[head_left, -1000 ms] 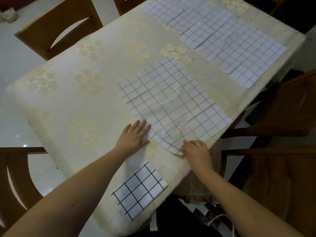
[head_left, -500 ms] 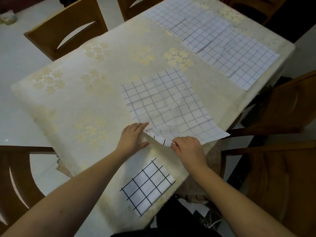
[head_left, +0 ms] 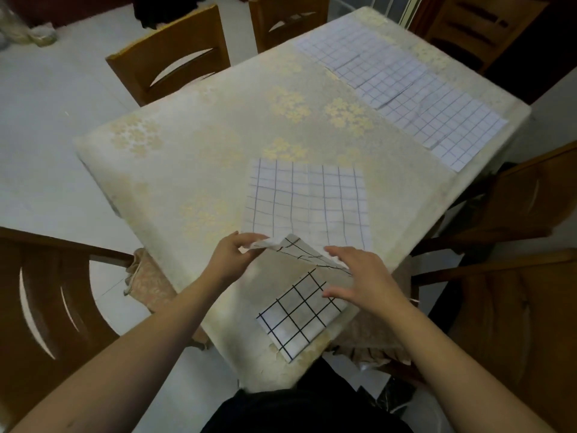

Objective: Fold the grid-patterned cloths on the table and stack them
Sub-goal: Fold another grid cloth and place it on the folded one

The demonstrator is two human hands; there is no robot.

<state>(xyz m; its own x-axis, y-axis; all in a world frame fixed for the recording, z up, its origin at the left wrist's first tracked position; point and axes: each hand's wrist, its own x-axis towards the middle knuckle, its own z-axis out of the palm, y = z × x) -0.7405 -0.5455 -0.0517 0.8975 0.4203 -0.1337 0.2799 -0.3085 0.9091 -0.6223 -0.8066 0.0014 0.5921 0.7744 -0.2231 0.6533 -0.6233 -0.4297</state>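
A white grid-patterned cloth [head_left: 307, 198] lies in the middle of the table, its near edge lifted off the surface. My left hand [head_left: 232, 256] pinches the raised near-left corner. My right hand [head_left: 359, 276] hovers beside the lifted edge with fingers spread; whether it touches the cloth is unclear. A small folded grid cloth [head_left: 299, 314] with bold black lines sits at the near table edge, just under my right hand. Several flat grid cloths [head_left: 406, 89] lie overlapped at the far right of the table.
The table [head_left: 193, 157] wears a cream floral cover. Wooden chairs stand around it: two at the far side [head_left: 170, 57], one at the left [head_left: 46, 292], two at the right [head_left: 515, 214]. A crumpled beige fabric [head_left: 146, 276] hangs at the near left corner.
The cloth's near edge has been lifted further and drawn toward me. My left hand went from flat on it to pinching the corner. My right hand has let go and spread its fingers.
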